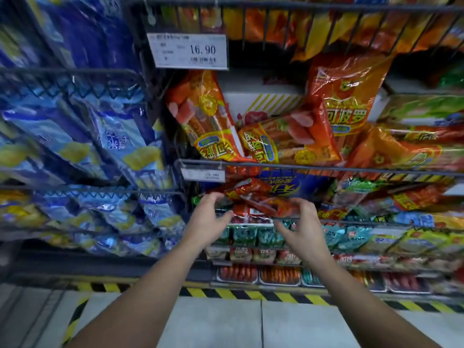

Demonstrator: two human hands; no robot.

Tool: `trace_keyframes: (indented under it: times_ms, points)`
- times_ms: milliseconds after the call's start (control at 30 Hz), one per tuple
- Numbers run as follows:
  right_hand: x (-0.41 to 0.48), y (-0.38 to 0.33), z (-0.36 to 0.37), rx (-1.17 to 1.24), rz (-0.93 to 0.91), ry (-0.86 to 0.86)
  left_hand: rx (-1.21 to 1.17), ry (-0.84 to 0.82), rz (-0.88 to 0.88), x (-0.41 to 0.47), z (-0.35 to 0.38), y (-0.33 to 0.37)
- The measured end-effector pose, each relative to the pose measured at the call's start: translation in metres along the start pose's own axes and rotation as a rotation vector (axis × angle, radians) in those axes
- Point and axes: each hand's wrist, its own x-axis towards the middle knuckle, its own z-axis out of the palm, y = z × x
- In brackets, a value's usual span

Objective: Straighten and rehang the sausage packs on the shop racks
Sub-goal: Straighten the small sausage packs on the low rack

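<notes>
Head view, entries near to far.

Floor: pale tile at 6 o'clock, edged by a yellow-and-black hazard stripe (251, 295) along the rack foot.

Left hand (204, 222): just below centre, fingers spread and curled, thumb apart, nothing pinched. Fingertips reach the left end of the pack; contact likely, though blur makes it uncertain.

Right hand (305, 227): beside it toward 3 o'clock, likewise spread and cupped, fingertips at the pack's right end, no closed grip visible.

Red sausage pack (253, 199): between the two hands, lying crooked and roughly flat across the lower wire rail (351, 221), barcode side partly showing. Handling, by judgement: glossy film, so slippery and crinkly; stiff along the sticks inside, limp at the sealed ends; light to moderate weight; not fragile, though the film could tear at a hanger hole. Best held by both short ends, or by the top seal for rehanging.

Orange sausage packs (276, 141): tier above, 12 to 2 o'clock, several tilted and overlapping behind the upper wire rail (326, 168); these also need straightening.

Price tag (188, 51): 11 o'clock, reading 16.90.

Blue snack bags (100, 136): 9 o'clock, neighbouring rack, not part of the job.
</notes>
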Motion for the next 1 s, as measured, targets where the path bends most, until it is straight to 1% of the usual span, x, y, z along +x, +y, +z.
trace_keyframes:
  times_ms: [167,267,467,633,700,800,900,1000]
  points:
    - [0.01,0.002,0.006,-0.041,0.017,0.005,0.114,0.033,0.013,0.024,0.0,-0.011]
    - [0.013,0.005,0.011,-0.066,0.013,0.021,0.151,0.012,0.015,0.037,0.002,-0.022]
    - [0.019,0.001,0.018,-0.086,0.063,0.052,0.207,-0.083,-0.022,0.059,0.005,-0.043]
    - [0.02,-0.001,0.023,-0.102,0.101,0.068,0.174,-0.089,0.025,0.071,0.003,-0.045]
    - [0.021,0.0,0.025,-0.105,0.102,0.073,0.209,-0.083,0.031,0.073,0.003,-0.042]
    - [0.022,0.003,0.025,-0.097,0.08,0.069,0.3,-0.08,0.018,0.076,0.007,-0.037]
    - [0.024,0.009,0.023,-0.088,0.033,0.058,0.307,-0.069,-0.032,0.08,0.013,-0.031]
    - [0.024,0.017,0.023,-0.078,-0.023,0.058,0.361,-0.047,-0.063,0.082,0.02,-0.024]
